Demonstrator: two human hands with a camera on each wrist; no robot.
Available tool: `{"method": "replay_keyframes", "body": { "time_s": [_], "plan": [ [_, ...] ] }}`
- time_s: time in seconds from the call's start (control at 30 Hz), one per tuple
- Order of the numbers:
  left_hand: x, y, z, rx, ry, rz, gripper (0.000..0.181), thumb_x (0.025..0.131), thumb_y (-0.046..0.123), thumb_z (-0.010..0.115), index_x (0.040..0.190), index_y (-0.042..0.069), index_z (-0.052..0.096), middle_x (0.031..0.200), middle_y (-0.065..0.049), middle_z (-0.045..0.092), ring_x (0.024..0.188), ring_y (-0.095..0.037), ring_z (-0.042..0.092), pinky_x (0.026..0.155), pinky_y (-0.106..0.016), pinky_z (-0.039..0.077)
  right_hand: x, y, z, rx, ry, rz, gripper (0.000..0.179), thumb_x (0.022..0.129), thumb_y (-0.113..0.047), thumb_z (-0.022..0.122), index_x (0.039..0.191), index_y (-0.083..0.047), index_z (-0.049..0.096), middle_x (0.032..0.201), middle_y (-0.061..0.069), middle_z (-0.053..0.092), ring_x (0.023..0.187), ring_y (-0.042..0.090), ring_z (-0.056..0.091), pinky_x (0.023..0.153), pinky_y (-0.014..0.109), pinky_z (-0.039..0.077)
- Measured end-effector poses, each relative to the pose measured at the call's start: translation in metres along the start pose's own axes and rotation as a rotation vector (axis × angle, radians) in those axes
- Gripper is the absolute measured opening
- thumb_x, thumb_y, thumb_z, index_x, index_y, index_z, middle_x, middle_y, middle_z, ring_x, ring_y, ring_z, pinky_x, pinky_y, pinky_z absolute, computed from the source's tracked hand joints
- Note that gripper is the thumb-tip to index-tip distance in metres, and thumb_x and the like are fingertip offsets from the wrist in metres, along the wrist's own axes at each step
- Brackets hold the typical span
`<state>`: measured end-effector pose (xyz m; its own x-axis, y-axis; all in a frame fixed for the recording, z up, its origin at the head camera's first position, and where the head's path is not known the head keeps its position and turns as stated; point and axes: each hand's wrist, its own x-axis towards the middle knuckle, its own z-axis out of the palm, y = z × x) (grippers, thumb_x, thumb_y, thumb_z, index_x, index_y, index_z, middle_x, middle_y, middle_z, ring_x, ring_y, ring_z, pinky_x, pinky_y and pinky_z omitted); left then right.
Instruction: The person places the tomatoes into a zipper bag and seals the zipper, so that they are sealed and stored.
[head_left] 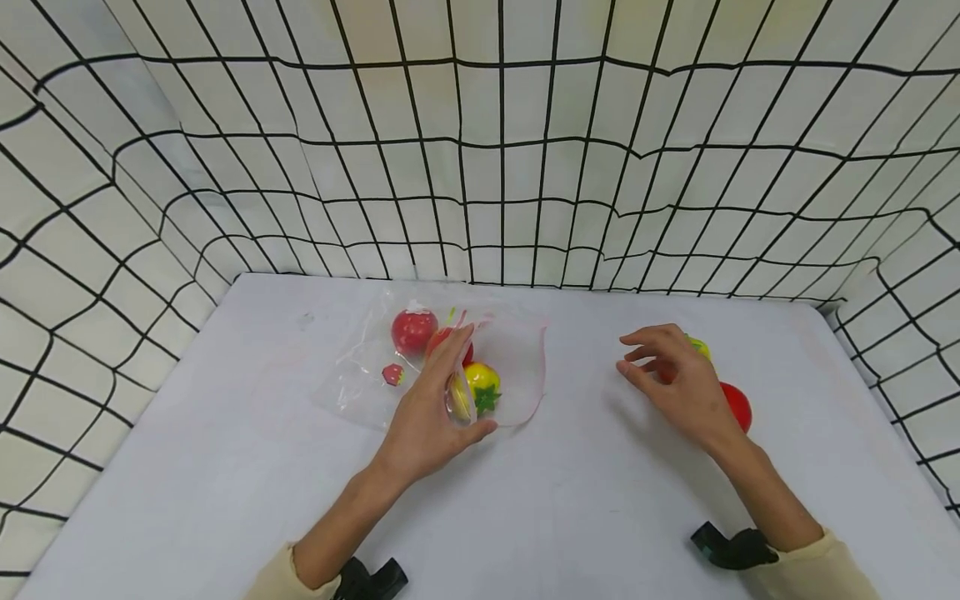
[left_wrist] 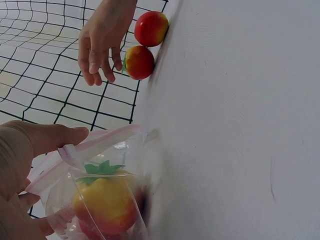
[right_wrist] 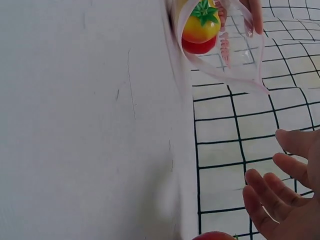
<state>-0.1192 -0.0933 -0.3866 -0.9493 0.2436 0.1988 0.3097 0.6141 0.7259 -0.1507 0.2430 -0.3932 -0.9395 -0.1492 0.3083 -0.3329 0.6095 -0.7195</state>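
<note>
A clear zip bag [head_left: 521, 358] with a pink-edged mouth lies on the table with several toy fruits in it. Among them are a red one [head_left: 414, 332] and a yellow-and-red one with a green leaf crown [left_wrist: 107, 200]. My left hand [head_left: 423, 417] is at the bag's mouth, thumb spread wide from the fingers; the mouth gapes to the right. To the right, my right hand [head_left: 678, 387] hovers with loosely bent fingers, holding nothing. Beside and partly behind it are two red-yellow toy fruits, one nearer [left_wrist: 151, 28] and one with a green leaf [left_wrist: 140, 63].
The white table [head_left: 562, 508] stands inside a black grid net [head_left: 502, 142] at the back and both sides. A small pink strawberry-like print [head_left: 392, 374] shows on the bag. Black wrist mounts [head_left: 735, 548] sit near both sleeves.
</note>
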Motion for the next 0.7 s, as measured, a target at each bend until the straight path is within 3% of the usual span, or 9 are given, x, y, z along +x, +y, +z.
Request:
{"method": "replay_keyframes", "body": {
  "time_s": [0.27, 0.7],
  "plan": [
    [0.0, -0.001, 0.001, 0.007, 0.001, 0.0, 0.117, 0.072, 0.018, 0.096, 0.165, 0.03, 0.026, 0.169, -0.001, 0.036, 0.156, -0.026, 0.038, 0.105, -0.048, 0.058, 0.0, 0.004, -0.013, -0.036, 0.06, 0.021, 0.026, 0.096, -0.018, 0.077, 0.121, -0.018, 0.073, 0.12, 0.003, 0.064, 0.096, -0.011, 0.061, 0.089, 0.005, 0.052],
    [-0.001, -0.001, 0.001, 0.01, 0.0, -0.003, 0.116, 0.072, 0.018, 0.095, 0.165, 0.03, 0.027, 0.169, -0.001, 0.036, 0.155, -0.026, 0.039, 0.104, -0.047, 0.059, -0.001, 0.017, -0.029, -0.087, 0.05, 0.073, 0.03, 0.097, -0.021, 0.074, 0.127, -0.017, 0.071, 0.127, 0.004, 0.062, 0.101, -0.008, 0.061, 0.088, -0.002, 0.045]
  ]
}}
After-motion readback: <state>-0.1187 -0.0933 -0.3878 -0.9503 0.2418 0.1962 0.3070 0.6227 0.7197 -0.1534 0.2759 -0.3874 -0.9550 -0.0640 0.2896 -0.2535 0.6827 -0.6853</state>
